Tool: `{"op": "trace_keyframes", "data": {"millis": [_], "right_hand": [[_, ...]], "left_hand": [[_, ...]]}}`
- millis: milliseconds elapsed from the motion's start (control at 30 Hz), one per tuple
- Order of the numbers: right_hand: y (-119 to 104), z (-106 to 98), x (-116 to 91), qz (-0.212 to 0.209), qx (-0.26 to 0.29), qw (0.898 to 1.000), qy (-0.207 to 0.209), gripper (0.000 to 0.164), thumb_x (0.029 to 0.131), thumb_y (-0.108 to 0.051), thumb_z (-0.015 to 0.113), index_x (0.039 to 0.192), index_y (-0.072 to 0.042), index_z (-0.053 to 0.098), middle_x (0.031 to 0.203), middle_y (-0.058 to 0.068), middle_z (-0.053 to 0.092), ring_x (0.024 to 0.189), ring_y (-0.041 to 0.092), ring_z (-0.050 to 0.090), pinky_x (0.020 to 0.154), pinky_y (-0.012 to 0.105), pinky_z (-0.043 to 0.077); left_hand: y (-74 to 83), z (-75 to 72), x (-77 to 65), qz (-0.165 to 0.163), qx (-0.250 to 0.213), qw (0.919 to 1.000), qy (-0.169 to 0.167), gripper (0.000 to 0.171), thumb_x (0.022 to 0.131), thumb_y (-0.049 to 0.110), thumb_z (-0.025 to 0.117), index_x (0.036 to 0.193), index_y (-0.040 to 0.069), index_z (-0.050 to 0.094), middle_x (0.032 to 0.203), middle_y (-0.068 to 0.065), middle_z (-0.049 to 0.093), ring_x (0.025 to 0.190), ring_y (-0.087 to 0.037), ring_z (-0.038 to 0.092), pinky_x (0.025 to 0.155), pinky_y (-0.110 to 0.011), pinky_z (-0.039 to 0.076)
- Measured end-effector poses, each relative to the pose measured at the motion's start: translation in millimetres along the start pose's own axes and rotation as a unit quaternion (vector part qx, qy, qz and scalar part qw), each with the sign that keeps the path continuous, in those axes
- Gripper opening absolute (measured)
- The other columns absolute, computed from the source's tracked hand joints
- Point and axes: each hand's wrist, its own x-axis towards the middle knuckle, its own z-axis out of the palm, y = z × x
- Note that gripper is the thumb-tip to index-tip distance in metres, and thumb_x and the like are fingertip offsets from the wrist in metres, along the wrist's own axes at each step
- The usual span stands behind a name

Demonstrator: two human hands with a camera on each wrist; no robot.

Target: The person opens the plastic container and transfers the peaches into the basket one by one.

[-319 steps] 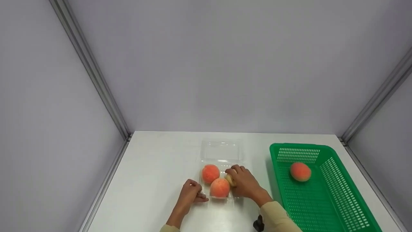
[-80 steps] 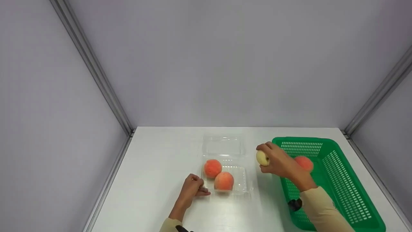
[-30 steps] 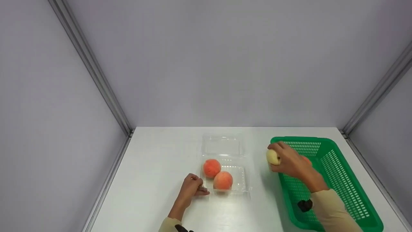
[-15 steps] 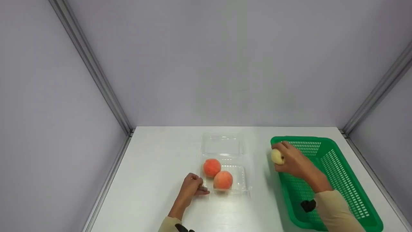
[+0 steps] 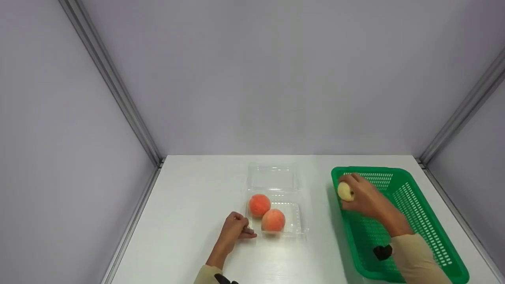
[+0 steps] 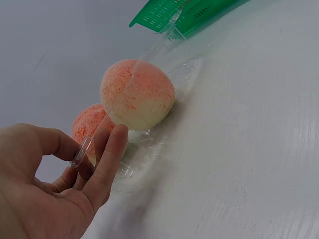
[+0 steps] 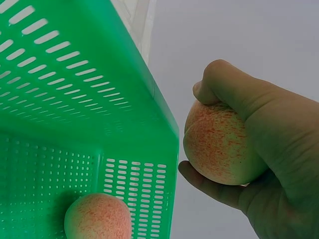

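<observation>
My right hand [image 5: 367,200] grips a peach [image 5: 345,191], its pale side showing, at the left rim of the green basket [image 5: 428,232]. In the right wrist view, thumb and fingers wrap this reddish-yellow peach [image 7: 219,144], held higher than the peach [image 7: 98,217] inside the basket; in the head view my right hand hides that one. My left hand [image 5: 233,228] pinches the front left corner of an open clear plastic clamshell container [image 5: 292,217], as the left wrist view shows. Two peaches, one orange-red [image 5: 259,205] and one paler [image 5: 273,221], sit touching in its left part.
The clamshell's raised lid [image 5: 273,177] lies folded back behind its base. All this stands on a white table [image 5: 185,205], with grey walls [image 5: 276,79] behind and at both sides. The basket fills the table's right side.
The right hand has taken a peach out of the container and carried it right, lately a little farther, to the basket's left rim. The left hand stays at the container's corner.
</observation>
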Motion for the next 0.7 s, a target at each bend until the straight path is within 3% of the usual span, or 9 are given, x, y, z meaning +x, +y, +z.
{"op": "trace_keyframes", "data": {"millis": [700], "right_hand": [[9.7,-0.9,-8.7,0.001,-0.016,1.0,0.004,0.057,0.079,-0.003,0.085,0.131,-0.002,0.061,0.119,0.018,0.062,0.09,0.02,0.055,0.069,0.035,0.051]], "left_hand": [[2.6,-1.8,0.1,-0.003,0.02,0.9998,0.002,0.019,0.097,0.006,0.053,0.112,-0.003,0.047,0.089,-0.016,0.065,0.07,-0.018,0.074,0.076,-0.041,0.07]]}}
